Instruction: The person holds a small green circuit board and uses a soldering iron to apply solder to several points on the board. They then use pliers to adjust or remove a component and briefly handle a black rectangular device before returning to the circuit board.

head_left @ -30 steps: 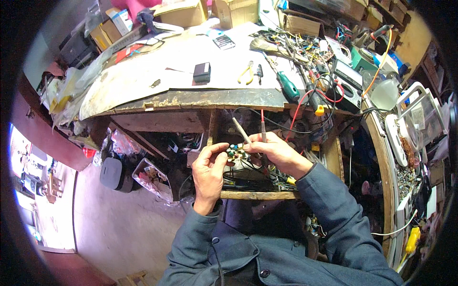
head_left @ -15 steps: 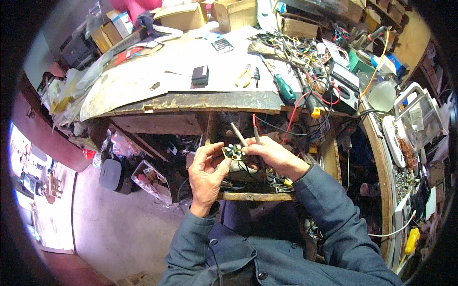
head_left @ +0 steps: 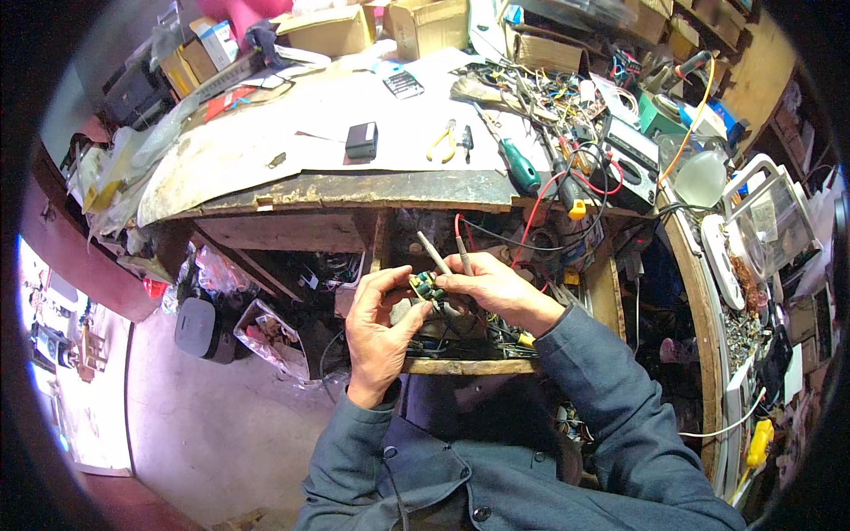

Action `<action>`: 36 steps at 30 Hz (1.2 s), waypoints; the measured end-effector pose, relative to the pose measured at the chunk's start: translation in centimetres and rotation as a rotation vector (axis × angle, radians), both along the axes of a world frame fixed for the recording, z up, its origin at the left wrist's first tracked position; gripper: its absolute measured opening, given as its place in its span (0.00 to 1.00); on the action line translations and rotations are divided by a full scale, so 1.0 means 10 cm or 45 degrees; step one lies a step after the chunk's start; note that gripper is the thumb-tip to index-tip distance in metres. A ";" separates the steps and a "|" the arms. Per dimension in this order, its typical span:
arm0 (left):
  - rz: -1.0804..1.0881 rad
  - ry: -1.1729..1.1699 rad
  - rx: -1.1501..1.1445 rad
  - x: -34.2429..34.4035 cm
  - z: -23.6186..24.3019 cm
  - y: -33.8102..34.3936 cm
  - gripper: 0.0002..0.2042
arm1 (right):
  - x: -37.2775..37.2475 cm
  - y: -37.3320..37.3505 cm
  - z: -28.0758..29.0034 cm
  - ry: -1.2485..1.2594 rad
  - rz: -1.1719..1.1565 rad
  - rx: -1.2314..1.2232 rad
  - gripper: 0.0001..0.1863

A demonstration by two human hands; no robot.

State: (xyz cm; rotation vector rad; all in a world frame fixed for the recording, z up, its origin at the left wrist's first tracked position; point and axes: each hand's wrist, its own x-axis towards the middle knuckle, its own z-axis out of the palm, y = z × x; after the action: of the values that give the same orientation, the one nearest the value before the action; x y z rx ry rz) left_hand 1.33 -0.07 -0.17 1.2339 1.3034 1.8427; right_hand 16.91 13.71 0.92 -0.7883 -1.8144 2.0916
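My left hand grips a small green circuit board with its fingertips, above the open drawer. My right hand is closed round two slim probe-like tools, a pale grey stick and a darker one with a red lead. Its thumb is at the board's upper right edge; I cannot tell if the probe tips touch the board, as fingers hide them. Red and black leads run to a multimeter on the bench's right.
The paper-covered bench top holds a black box, yellow pliers, a green screwdriver and tangled wires. Cardboard boxes stand behind. A cluttered side shelf is at right, a bin and carton at lower left.
The whole view has shifted a little. My hands and the board are slightly farther left and lower in the picture, and the board looks turned within my fingers.
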 end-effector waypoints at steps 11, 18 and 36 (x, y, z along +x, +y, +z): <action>0.004 0.168 -0.044 0.03 0.08 -0.01 0.26 | 0.00 -0.03 0.05 -0.003 0.030 -0.017 0.09; -0.006 0.180 -0.030 0.03 0.07 0.00 0.25 | 0.00 -0.01 0.01 0.011 0.033 -0.022 0.11; 0.001 -0.134 -0.055 0.00 0.01 0.00 0.16 | 0.00 -0.03 0.05 -0.031 0.093 -0.069 0.13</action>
State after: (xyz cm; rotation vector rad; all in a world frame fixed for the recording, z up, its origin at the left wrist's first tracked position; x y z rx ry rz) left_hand 1.30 -0.02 -0.08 1.0988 1.2796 1.8447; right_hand 16.91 13.46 1.42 -0.7754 -1.8318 2.1947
